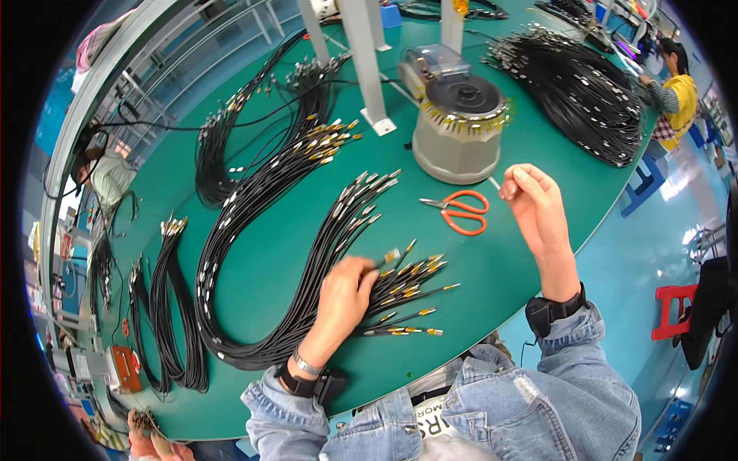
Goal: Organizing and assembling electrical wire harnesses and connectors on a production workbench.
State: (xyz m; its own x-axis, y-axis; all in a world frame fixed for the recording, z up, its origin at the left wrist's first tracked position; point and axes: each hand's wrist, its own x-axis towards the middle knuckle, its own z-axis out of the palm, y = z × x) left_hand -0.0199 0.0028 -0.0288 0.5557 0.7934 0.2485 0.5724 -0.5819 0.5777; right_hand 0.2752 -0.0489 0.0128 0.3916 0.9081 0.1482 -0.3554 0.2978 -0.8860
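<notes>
My left hand [344, 298] is closed in a pinch over a thick bundle of black cables [296, 303]. One cable end with a yellow label [392, 256] sticks out from its fingertips, slightly blurred. Below it, more cable ends with yellow tags and metal connectors [407, 292] fan out to the right. Raised on the right, my right hand [532, 196] has thumb and fingers pinched together; whatever sits between them is too small to make out. Close to it stands a grey round label dispenser [459, 142] with yellow labels around its black top. Orange-handled scissors [463, 213] lie between my hands.
More black cable bundles lie at the left [173, 307], far left [223, 154] and far right [584, 92] of the green table [261, 284]. A metal post [365, 69] rises from the table behind the scissors. Another person [676, 96] sits at the far right; a red stool [674, 311] stands on the floor.
</notes>
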